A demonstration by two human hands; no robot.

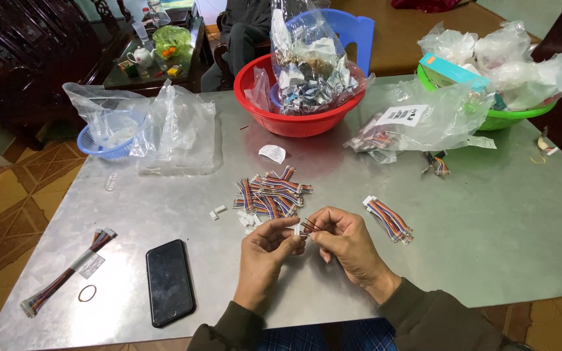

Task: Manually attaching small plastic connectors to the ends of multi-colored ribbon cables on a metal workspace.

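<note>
Over the near middle of the grey metal table (489, 214), my left hand (265, 257) and my right hand (346, 244) meet fingertip to fingertip. Between them they pinch a short multicoloured wire cable with a small white connector (302, 227). Just beyond the hands lies a pile of the same short cables (271, 194), with a few loose white connectors (218, 211) beside it. A small bundle of cables (389, 220) lies to the right of my right hand.
A black phone (170, 281) lies near the front edge, left of a long bundled cable (66, 273) and a rubber band (87, 293). At the back stand a red basin (294, 120) of plastic bags, a green basin (515, 117), a blue basket (105, 148) and clear bags (177, 133). A person sits behind the table (242, 32).
</note>
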